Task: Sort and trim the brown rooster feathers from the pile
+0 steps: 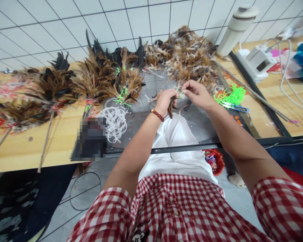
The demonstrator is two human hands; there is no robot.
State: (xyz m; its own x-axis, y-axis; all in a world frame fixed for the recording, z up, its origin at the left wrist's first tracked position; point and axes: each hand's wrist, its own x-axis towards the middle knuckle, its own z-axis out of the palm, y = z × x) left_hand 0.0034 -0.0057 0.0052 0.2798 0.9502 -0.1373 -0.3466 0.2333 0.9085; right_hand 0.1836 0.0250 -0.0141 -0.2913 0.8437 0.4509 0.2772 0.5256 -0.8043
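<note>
My left hand (166, 102), with a beaded bracelet at its wrist, is closed on a small bunch of brown feathers (170, 109) that hangs below its fingers. Close on its right, my right hand (195, 94) pinches a short green tie (181, 93) at the top of the bunch. Both hands are above a dark glass panel (146, 126). Brown and black feather bundles (126, 84) with green ties lie beyond and to the left. A loose feather heap (192, 53) is behind my hands. Green ties (231, 95) are piled right of my right hand.
Translucent strips (114, 122) lie at the panel's left. Tweezers (234, 107) rest by the green pile. A white bottle (236, 32), a power strip (249, 65) with cables and a thin stick (262, 101) are at the right. Feather bundles on sticks (46, 137) lie left; a red basket (218, 163) is below.
</note>
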